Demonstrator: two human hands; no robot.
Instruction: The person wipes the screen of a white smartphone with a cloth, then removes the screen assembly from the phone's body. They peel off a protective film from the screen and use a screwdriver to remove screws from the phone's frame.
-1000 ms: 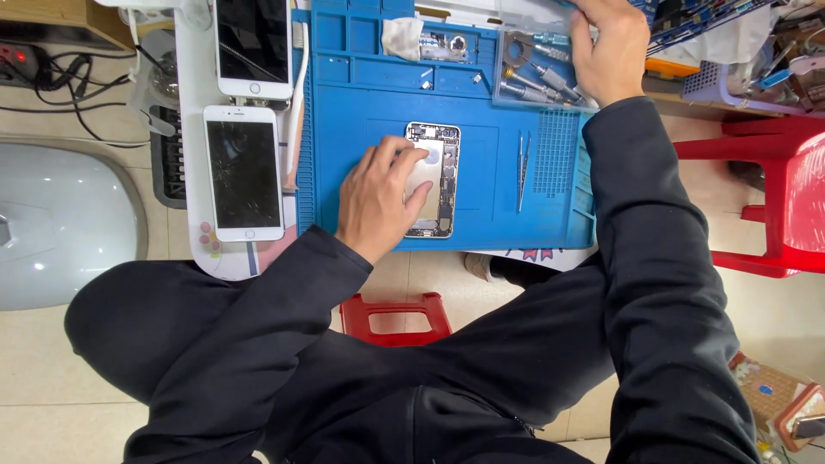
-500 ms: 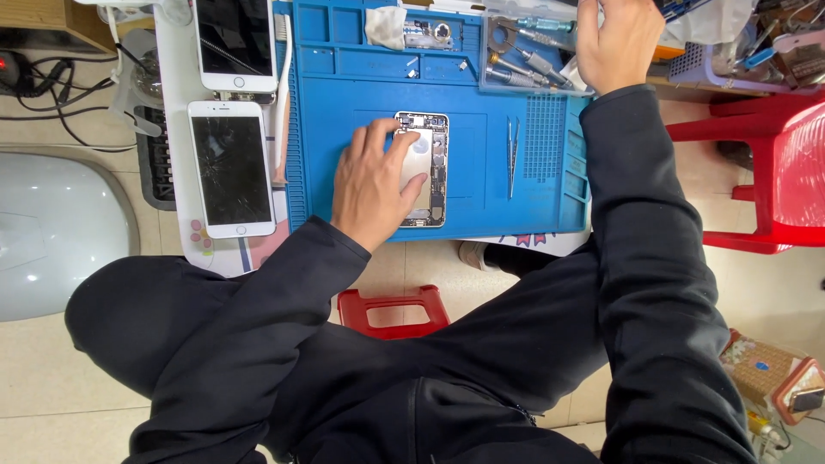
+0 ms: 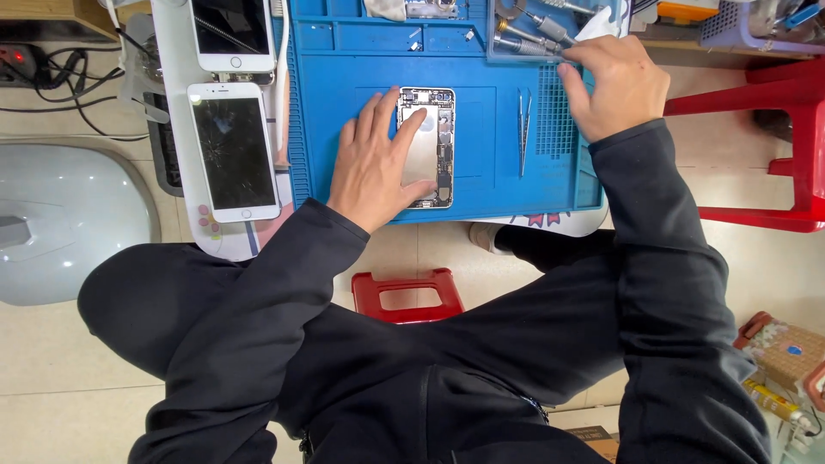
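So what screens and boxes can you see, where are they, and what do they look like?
Cracked dark phone screen in a white frame: left of the blue mat.
Second white-framed dark phone screen: above the first, cut off by the top edge.
Patterned brown cardboard box: on the floor, lower right.

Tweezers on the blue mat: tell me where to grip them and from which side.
Pinch the tweezers across the two arms about mid-length, coming straight down from above. They lie flat and narrow on the blue mat, in open space between the opened phone and the right hand, probably the nearer hand.
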